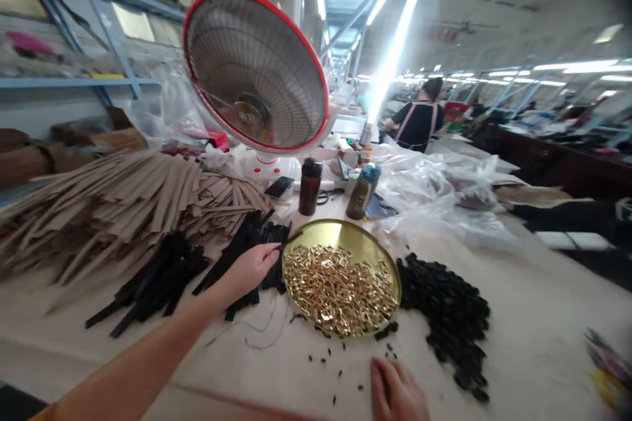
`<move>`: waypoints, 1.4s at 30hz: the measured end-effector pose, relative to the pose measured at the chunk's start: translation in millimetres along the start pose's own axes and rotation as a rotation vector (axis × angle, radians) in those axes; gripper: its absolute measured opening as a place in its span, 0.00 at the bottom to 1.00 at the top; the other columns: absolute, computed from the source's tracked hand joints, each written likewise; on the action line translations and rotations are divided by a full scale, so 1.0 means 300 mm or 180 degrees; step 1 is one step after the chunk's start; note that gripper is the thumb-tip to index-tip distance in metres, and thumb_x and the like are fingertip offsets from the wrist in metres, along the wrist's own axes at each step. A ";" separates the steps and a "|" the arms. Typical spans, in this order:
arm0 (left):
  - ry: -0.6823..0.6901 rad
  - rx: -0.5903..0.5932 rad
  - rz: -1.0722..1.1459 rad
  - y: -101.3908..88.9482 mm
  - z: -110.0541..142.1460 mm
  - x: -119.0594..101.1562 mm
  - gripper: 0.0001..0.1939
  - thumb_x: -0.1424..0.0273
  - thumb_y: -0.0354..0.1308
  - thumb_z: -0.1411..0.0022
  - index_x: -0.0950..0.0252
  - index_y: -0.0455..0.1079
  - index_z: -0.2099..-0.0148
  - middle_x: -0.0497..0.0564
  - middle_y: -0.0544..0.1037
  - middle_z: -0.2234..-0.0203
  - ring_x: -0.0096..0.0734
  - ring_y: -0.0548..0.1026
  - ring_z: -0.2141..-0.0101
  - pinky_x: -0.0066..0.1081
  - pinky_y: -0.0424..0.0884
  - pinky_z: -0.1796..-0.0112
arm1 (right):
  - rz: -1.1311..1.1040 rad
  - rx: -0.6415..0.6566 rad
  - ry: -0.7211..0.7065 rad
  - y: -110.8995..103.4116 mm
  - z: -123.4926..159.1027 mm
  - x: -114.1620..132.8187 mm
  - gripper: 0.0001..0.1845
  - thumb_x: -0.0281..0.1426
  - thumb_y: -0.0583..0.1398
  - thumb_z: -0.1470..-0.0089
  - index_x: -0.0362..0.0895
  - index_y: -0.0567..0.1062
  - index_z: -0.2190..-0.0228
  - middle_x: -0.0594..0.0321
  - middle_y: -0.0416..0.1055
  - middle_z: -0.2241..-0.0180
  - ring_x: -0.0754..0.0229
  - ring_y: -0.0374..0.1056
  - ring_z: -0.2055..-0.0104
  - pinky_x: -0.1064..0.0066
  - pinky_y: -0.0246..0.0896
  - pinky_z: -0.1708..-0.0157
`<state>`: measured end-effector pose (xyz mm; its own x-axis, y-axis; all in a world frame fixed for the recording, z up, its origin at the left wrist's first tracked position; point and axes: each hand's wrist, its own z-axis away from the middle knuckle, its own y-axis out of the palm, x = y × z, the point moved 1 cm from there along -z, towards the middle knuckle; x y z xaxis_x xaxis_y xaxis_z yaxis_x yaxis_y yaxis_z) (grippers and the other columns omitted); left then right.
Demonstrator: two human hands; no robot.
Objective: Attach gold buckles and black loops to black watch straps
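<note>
My left hand [257,266] is closed in a pinch on the end of a thin black strip [293,237], at the left rim of a round gold tray [363,235]. A heap of small gold metal buckles [340,289] lies in that tray. Under and beside my left hand are bundles of black strips [247,243]. Near the front edge of the table, below the tray, my right hand [399,393] rests with its fingers curled; whatever may be in them is hidden. To the tray's right sits a pile of small black pieces [447,312].
Behind the tray stand a dark bottle [310,187] and a blue-capped bottle [364,192]. A red-rimmed heater [257,72] rises at the back. Beige strips [123,197] are heaped at left, clear plastic bags [439,191] at right. A person [419,120] is farther off.
</note>
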<state>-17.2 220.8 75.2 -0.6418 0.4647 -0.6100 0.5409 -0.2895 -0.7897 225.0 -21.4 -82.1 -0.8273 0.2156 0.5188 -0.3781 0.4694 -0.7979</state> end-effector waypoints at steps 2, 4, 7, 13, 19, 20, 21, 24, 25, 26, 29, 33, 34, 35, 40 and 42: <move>0.0324 0.0483 0.0601 0.121 0.048 -0.125 0.20 0.62 0.40 0.38 0.66 0.68 0.56 0.51 0.75 0.65 0.33 0.70 0.63 0.26 0.63 0.64 | -0.0389 0.0000 0.0053 -0.015 -0.003 0.006 0.12 0.38 0.54 0.49 0.47 0.72 0.65 0.57 0.72 0.66 0.53 0.67 0.63 0.60 0.60 0.60; 0.0480 0.0988 0.0715 0.251 0.111 -0.239 0.19 0.63 0.41 0.39 0.66 0.71 0.61 0.51 0.75 0.69 0.32 0.70 0.68 0.25 0.62 0.67 | -0.0953 -0.0179 0.0303 -0.048 -0.003 0.023 0.16 0.40 0.53 0.49 0.45 0.70 0.62 0.57 0.70 0.69 0.55 0.66 0.66 0.61 0.60 0.63; 0.0627 0.1302 0.0683 0.402 0.201 -0.372 0.13 0.65 0.47 0.44 0.66 0.71 0.65 0.50 0.74 0.71 0.31 0.68 0.69 0.25 0.60 0.69 | -0.2151 -0.0389 0.0900 -0.127 0.003 0.061 0.20 0.43 0.49 0.47 0.42 0.66 0.59 0.66 0.64 0.78 0.62 0.61 0.76 0.70 0.59 0.75; -0.0163 0.2222 0.1204 0.437 0.304 -0.478 0.11 0.63 0.51 0.49 0.67 0.67 0.70 0.43 0.65 0.83 0.23 0.63 0.81 0.23 0.57 0.79 | -0.3550 -0.0306 0.1812 -0.324 0.015 0.050 0.12 0.40 0.59 0.54 0.44 0.67 0.74 0.74 0.54 0.86 0.70 0.50 0.83 0.78 0.48 0.83; -0.1198 0.2029 0.2258 0.348 0.391 -0.455 0.07 0.68 0.55 0.54 0.68 0.65 0.72 0.42 0.66 0.83 0.19 0.62 0.82 0.22 0.55 0.80 | -0.4680 -0.0330 0.2482 -0.390 0.015 -0.026 0.10 0.32 0.63 0.59 0.44 0.66 0.77 0.74 0.57 0.86 0.73 0.53 0.84 0.82 0.48 0.85; -0.1354 0.1942 0.2445 0.342 0.409 -0.449 0.07 0.69 0.55 0.55 0.68 0.65 0.72 0.42 0.66 0.83 0.19 0.62 0.82 0.22 0.55 0.80 | -0.4738 -0.0251 0.2502 -0.388 0.015 -0.030 0.10 0.32 0.63 0.59 0.44 0.66 0.77 0.74 0.58 0.85 0.73 0.53 0.83 0.83 0.49 0.85; -0.1493 0.1862 0.2626 0.339 0.427 -0.443 0.07 0.69 0.56 0.55 0.68 0.65 0.72 0.43 0.67 0.83 0.18 0.62 0.82 0.21 0.54 0.80 | -0.4776 -0.0173 0.2513 -0.383 0.016 -0.033 0.10 0.31 0.64 0.59 0.44 0.65 0.78 0.74 0.57 0.85 0.73 0.53 0.84 0.83 0.49 0.85; -0.1805 0.1727 0.3135 0.343 0.467 -0.424 0.09 0.69 0.57 0.55 0.69 0.66 0.70 0.44 0.69 0.81 0.16 0.63 0.83 0.20 0.54 0.81 | -0.4797 0.0052 0.2567 -0.358 0.018 -0.035 0.11 0.31 0.64 0.60 0.44 0.65 0.79 0.75 0.56 0.86 0.73 0.53 0.84 0.83 0.48 0.87; -0.1872 0.1694 0.3283 0.346 0.475 -0.417 0.10 0.69 0.57 0.54 0.70 0.66 0.69 0.45 0.69 0.81 0.16 0.63 0.83 0.20 0.54 0.81 | -0.4795 0.0100 0.2595 -0.348 0.019 -0.034 0.11 0.31 0.64 0.60 0.44 0.65 0.79 0.75 0.56 0.86 0.73 0.53 0.84 0.83 0.48 0.87; -0.1931 0.1662 0.3412 0.350 0.480 -0.410 0.10 0.69 0.57 0.54 0.70 0.66 0.69 0.45 0.69 0.80 0.16 0.63 0.83 0.20 0.55 0.81 | -0.4797 0.0142 0.2631 -0.338 0.020 -0.034 0.11 0.31 0.64 0.60 0.44 0.65 0.79 0.74 0.56 0.86 0.73 0.53 0.84 0.83 0.48 0.87; -0.2096 0.1591 0.3686 0.363 0.473 -0.391 0.09 0.69 0.58 0.53 0.70 0.65 0.70 0.45 0.69 0.80 0.15 0.62 0.83 0.19 0.55 0.81 | -0.4827 0.0190 0.2782 -0.319 0.030 -0.037 0.10 0.31 0.63 0.60 0.44 0.66 0.78 0.74 0.57 0.86 0.73 0.52 0.84 0.83 0.49 0.86; -0.2203 0.1239 0.4013 0.401 0.413 -0.370 0.10 0.69 0.59 0.51 0.68 0.61 0.70 0.43 0.67 0.79 0.14 0.63 0.82 0.18 0.55 0.79 | -0.4596 0.0080 0.2951 -0.318 0.074 -0.054 0.11 0.34 0.64 0.61 0.45 0.66 0.76 0.73 0.59 0.86 0.71 0.53 0.84 0.80 0.49 0.86; -0.2197 0.1050 0.4111 0.415 0.392 -0.366 0.10 0.69 0.59 0.51 0.67 0.61 0.70 0.43 0.67 0.78 0.15 0.64 0.80 0.18 0.55 0.79 | -0.4483 0.0163 0.2962 -0.318 0.093 -0.052 0.11 0.35 0.64 0.61 0.45 0.66 0.76 0.72 0.60 0.86 0.70 0.54 0.84 0.79 0.50 0.85; -0.2176 0.0866 0.4189 0.431 0.370 -0.365 0.10 0.69 0.59 0.50 0.66 0.61 0.69 0.44 0.68 0.77 0.16 0.65 0.78 0.18 0.56 0.78 | -0.4356 0.0362 0.2948 -0.316 0.115 -0.043 0.12 0.36 0.64 0.60 0.45 0.66 0.76 0.71 0.62 0.85 0.69 0.55 0.84 0.78 0.51 0.84; -0.1797 0.1082 0.4184 0.503 0.284 -0.390 0.12 0.64 0.54 0.45 0.68 0.62 0.63 0.49 0.71 0.72 0.23 0.70 0.70 0.24 0.63 0.69 | -0.3862 0.2044 0.2433 -0.277 0.194 0.100 0.16 0.40 0.63 0.59 0.45 0.62 0.79 0.67 0.69 0.82 0.65 0.60 0.81 0.74 0.53 0.79; -0.1573 0.1295 0.4056 0.506 0.259 -0.399 0.13 0.63 0.50 0.43 0.69 0.62 0.62 0.47 0.70 0.77 0.23 0.68 0.76 0.26 0.64 0.71 | -0.3559 0.2471 0.2013 -0.266 0.169 0.147 0.14 0.39 0.62 0.59 0.44 0.65 0.77 0.66 0.69 0.78 0.64 0.62 0.77 0.73 0.55 0.76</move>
<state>99.6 56.3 23.2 -0.0098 -0.6016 -0.7988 0.7461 -0.5363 0.3947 197.6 -92.7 -11.2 0.2643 0.4818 0.8355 -0.9644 0.1223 0.2346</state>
